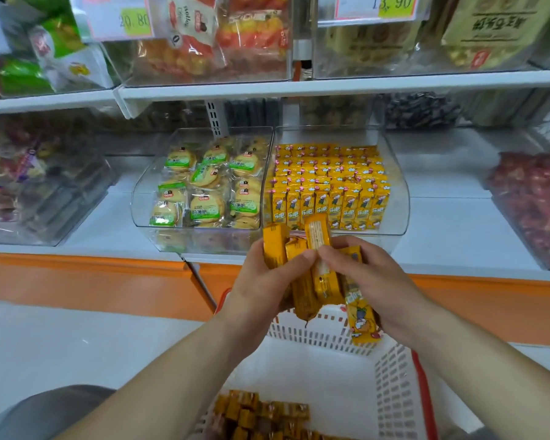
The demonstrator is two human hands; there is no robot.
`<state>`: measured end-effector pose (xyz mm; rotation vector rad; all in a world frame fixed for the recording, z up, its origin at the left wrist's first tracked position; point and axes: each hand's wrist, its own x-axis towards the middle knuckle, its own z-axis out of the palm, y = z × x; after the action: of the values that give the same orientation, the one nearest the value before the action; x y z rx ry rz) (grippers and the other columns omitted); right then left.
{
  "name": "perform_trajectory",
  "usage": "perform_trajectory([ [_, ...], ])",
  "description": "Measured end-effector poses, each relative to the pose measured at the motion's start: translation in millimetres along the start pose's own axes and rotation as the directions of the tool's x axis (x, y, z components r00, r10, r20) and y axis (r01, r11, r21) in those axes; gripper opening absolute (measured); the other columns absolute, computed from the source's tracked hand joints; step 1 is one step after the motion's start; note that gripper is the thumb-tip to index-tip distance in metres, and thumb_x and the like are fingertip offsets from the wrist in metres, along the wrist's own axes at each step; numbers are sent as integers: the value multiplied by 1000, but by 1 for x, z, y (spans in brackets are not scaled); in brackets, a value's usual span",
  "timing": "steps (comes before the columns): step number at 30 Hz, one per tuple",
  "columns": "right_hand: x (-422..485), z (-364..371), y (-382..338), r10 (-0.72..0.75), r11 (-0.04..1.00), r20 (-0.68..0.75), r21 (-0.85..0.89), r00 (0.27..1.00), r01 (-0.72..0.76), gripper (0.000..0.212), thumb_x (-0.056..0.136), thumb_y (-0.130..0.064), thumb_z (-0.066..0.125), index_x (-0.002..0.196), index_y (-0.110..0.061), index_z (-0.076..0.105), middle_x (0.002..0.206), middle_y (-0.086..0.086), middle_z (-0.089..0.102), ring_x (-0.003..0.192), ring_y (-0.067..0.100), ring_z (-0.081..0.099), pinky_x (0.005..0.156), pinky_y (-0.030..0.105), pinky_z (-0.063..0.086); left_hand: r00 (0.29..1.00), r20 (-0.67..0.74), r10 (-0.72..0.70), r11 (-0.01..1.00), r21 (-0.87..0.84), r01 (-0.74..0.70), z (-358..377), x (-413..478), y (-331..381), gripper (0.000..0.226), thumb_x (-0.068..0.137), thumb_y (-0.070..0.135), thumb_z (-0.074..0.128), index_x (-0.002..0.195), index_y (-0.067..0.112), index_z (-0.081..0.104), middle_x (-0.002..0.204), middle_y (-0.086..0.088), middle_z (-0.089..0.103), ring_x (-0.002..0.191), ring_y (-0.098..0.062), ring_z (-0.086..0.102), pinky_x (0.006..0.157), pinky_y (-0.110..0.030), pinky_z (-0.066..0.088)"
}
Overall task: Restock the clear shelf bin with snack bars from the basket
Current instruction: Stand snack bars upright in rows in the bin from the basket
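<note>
Together the left hand [261,290] and right hand [372,281] grip a fanned bunch of bars [315,268], slim yellow foil-wrapped sticks, held just in front of the shelf [451,236] edge and above the basket [346,376]. The left hand wraps several bars in its palm, thumb pressed over them; the right hand's thumb and fingers pinch at the top of the bunch while one more bar lies under its palm. The bin [394,185], a clear hard-plastic tub with a curved front wall, sits at the shelf's front edge, packed with upright rows of the same bars. Touching its left side is a second clear bin [140,198] of round, glossy-wrapped biscuits. The basket is white perforated plastic, more bars heaped at its near end.
</note>
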<state>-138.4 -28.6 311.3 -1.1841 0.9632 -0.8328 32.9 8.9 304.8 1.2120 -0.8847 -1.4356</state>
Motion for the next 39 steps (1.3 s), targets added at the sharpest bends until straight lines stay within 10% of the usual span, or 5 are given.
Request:
perform_trajectory([
  [9,30,0,2,79,987,82,133,994,-89,47,73,-59,71,108,-28,75,107,4,77,97,27,74,82,43,60,998,-43,37,999,-5,-37,-12,17,5,58,65,25,92,118,14,70,107,-13,78,94,-35,77,72,-48,64],
  [16,38,-8,-7,135,896,155,403,979,-188,23,92,-12,43,104,-8,62,71,8,64,55,17,62,50,27,52,990,-113,78,996,47,-73,-24,18,13,66,60,27,90,120,16,64,105,-10,79,93,-32,78,70,-43,63],
  [28,33,-13,-9,58,971,61,230,996,-71,53,76,-12,71,126,3,60,120,21,70,110,36,68,91,45,57,981,-176,77,990,133,-54,-36,6,16,69,61,32,91,122,16,63,105,-10,79,92,-34,77,82,-57,61],
  [39,31,-5,-2,234,952,19,199,972,-233,51,81,-50,65,120,-17,64,92,12,73,62,23,68,45,33,52,958,-261,119,980,183,-72,-50,0,28,64,58,34,89,115,20,63,99,-5,80,89,-29,78,76,-51,64],
])
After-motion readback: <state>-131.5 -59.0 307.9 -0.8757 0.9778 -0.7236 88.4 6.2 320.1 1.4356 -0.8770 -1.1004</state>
